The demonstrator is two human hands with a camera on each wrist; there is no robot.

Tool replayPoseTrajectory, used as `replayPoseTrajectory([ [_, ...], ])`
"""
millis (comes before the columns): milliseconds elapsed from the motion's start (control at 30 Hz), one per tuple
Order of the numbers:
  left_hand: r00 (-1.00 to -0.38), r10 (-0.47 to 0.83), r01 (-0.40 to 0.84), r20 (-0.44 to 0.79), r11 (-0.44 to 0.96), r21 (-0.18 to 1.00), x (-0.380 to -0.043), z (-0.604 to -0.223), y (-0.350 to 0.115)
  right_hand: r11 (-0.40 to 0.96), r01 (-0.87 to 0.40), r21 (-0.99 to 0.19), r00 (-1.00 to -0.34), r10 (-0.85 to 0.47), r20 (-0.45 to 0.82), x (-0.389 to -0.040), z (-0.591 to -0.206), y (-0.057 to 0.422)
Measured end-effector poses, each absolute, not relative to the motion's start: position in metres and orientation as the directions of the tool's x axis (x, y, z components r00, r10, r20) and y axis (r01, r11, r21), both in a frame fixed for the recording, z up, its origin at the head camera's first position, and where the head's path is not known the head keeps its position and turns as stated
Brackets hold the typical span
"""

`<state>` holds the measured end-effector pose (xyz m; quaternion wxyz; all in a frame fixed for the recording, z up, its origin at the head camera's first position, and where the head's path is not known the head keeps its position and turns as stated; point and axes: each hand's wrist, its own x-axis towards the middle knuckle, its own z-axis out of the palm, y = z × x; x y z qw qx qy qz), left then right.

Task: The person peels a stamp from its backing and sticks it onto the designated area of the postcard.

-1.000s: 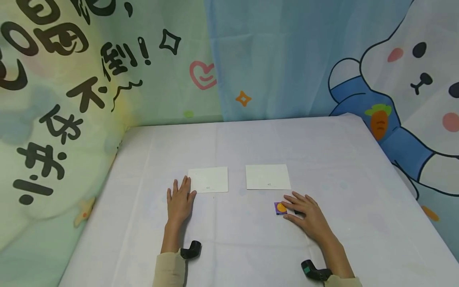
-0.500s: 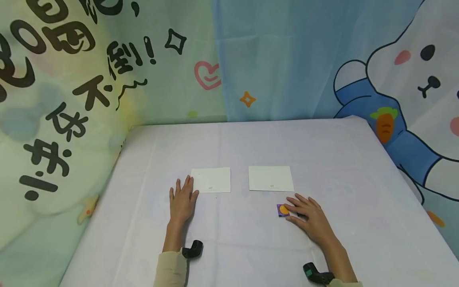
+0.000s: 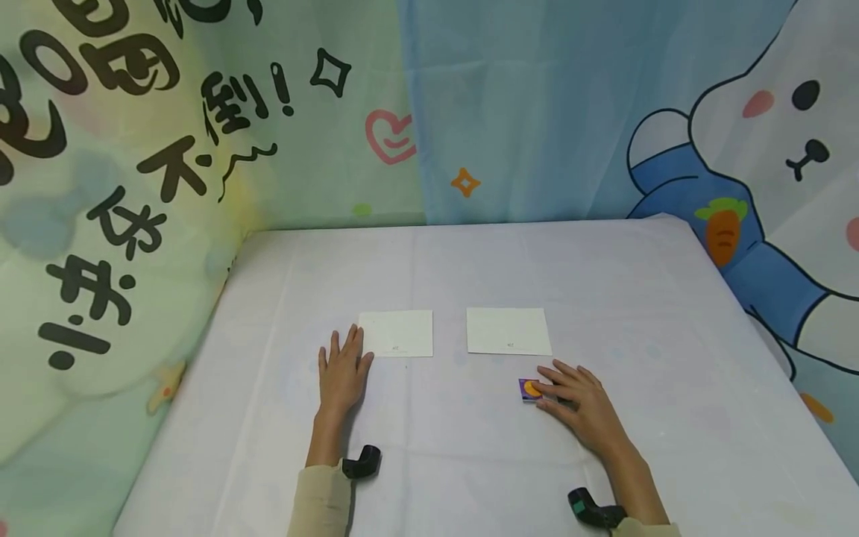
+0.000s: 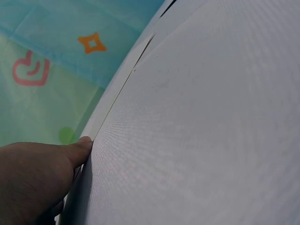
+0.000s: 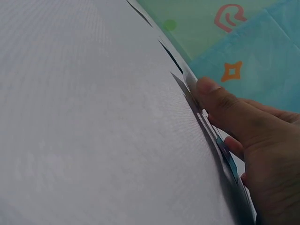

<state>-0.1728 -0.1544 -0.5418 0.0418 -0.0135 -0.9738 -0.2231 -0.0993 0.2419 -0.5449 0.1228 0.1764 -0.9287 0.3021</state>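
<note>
The small purple card (image 3: 526,391) bears an orange-yellow disc and sits on the worktop (image 3: 443,470), just nearer the person than the right white card (image 3: 508,330). The right hand (image 3: 580,403) angles inward, its grip pinching the purple card between thumb and fingers. The left hand (image 3: 341,379) lies palm down, fingers spread, touching the left white card (image 3: 399,333).

I've got a white-clothed worktop (image 3: 443,418) here, backing onto a printed fabric backdrop (image 3: 510,112): green meets blue, black lettering (image 3: 171,175) tumbles down the left, and over on the right a big white cartoon animal (image 3: 745,142) sports a carrot (image 3: 722,237) on blue!
</note>
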Motion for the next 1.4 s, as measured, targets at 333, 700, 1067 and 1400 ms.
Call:
replayPoseTrajectory([
  [333, -0.996, 0.014, 0.051, 0.089, 0.901, 0.43, -0.176, -0.542, -0.153, 0.756, -0.398, -0.52, -0.903, -0.224, 0.366, -0.099, -0.544, 0.24],
  [700, -0.996, 0.007, 0.047, 0.09, 0.893, 0.448, -0.175, -0.541, -0.155, 0.754, -0.406, -0.516, -0.873, -0.153, 0.463, -0.102, -0.544, 0.24],
  [1067, -0.994, 0.019, 0.073, 0.112, 0.862, 0.501, -0.172, -0.541, -0.156, 0.721, -0.5, -0.48, -0.793, -0.157, 0.589, -0.108, -0.542, 0.233],
  [1400, -0.942, 0.032, 0.232, 0.335, 0.784, 0.576, -0.162, -0.511, -0.133, 0.691, -0.56, -0.458, -0.735, -0.16, 0.658, -0.109, -0.523, 0.217],
])
